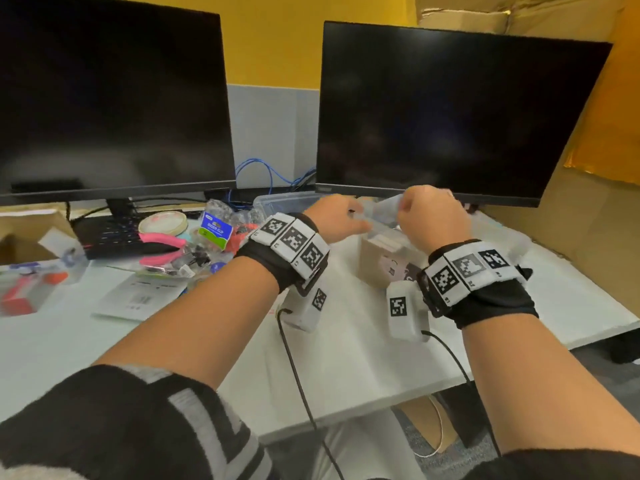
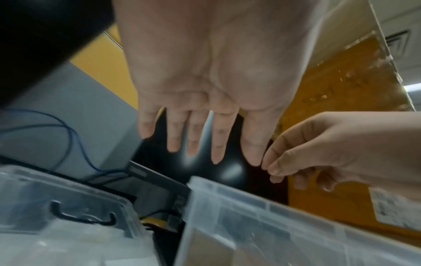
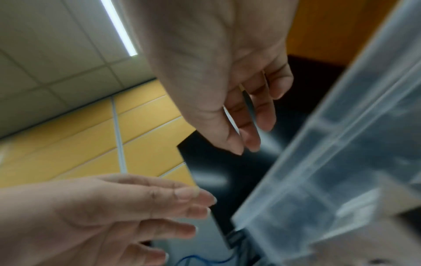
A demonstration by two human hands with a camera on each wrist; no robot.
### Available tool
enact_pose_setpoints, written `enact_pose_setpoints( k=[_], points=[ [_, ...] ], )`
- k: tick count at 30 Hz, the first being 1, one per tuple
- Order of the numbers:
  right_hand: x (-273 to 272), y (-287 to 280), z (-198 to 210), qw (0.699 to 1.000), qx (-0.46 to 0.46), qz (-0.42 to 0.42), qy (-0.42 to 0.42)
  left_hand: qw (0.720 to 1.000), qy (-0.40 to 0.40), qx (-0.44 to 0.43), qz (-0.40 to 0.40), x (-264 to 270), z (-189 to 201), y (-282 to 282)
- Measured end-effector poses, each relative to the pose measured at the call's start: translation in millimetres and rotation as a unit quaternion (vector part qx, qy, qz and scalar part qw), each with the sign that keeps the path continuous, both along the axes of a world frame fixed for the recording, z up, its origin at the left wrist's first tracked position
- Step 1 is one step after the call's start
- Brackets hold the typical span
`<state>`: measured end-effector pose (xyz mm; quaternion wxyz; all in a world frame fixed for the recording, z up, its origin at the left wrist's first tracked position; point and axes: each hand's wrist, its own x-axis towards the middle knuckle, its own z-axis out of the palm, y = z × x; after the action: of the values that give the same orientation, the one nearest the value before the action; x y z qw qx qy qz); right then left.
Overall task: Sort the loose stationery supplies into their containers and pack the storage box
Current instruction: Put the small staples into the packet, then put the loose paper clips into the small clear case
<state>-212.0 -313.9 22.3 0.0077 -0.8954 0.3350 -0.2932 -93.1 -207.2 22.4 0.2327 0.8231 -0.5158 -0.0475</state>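
Stationery supplies (image 1: 194,247) lie heaped on the white desk (image 1: 346,358) at the left, in front of the left monitor (image 1: 110,95): a roll of tape (image 1: 162,223), pink-handled scissors (image 1: 161,249), a carded pack of binder clips (image 1: 214,230) and a printed leaflet (image 1: 138,296) are distinguishable; the smaller items in the heap are too blurred to identify. Just right of the heap stands a translucent plastic container (image 2: 68,207) with a clear lid, blue cables (image 1: 266,174) looping behind it. The left hand (image 2: 205,81) is raised above the near edge of the storage box, palm towards the wrist camera, fingers (image 2: 193,136) straight and slightly spread, gripping nothing. The storage box (image 2: 273,216) is translucent, sits on the desk below the right monitor (image 1: 450,112), and a beige carton (image 1: 381,261) with a printed figure is visible through its near wall. The right hand (image 3: 216,81) hovers over the same box, close beside the left hand, thumb and forefinger tips drawn near together, remaining fingers loosely bent. In the head view a pale, filmy shape appears between the two hands, but the blur prevents saying what it is, or whether the right hand pinches it; the wrist views show nothing between the fingertips (image 3: 252,144). Brown cardboard (image 1: 571,237) stands against the wall to the right of the desk.
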Motion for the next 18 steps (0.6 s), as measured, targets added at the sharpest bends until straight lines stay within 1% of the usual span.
enact_pose_setpoints(
  k=[3, 6, 8, 10, 12, 14, 16, 18],
  points=[
    [32, 35, 10, 0.994, 0.062, 0.089, -0.019, 0.999, 0.029, -0.016, 0.044, 20, 2, 50],
    [77, 76, 7, 0.975, 0.131, 0.18, -0.007, 0.993, 0.044, -0.008, 0.112, 43, -5, 108],
    [101, 102, 0, 0.962, 0.165, 0.218, 0.024, 0.988, 0.028, 0.0, 0.152, 57, -12, 139],
    [125, 128, -9, 0.944, 0.2, 0.251, 0.082, 0.98, 0.025, -0.005, 0.196, 72, -17, 171],
    [143, 142, -21, 0.933, 0.196, 0.267, 0.138, 0.973, 0.033, -0.014, 0.229, 88, -23, 196],
    [158, 148, -33, 0.934, 0.185, 0.261, 0.16, 0.969, 0.048, -0.017, 0.24, 103, -31, 216],
    [171, 149, -45, 0.937, 0.159, 0.251, 0.182, 0.971, 0.072, 0.006, 0.226, 110, -39, 229],
    [178, 147, -54, 0.938, 0.142, 0.243, 0.201, 0.976, 0.078, 0.059, 0.194, 108, -44, 232]
  ],
)
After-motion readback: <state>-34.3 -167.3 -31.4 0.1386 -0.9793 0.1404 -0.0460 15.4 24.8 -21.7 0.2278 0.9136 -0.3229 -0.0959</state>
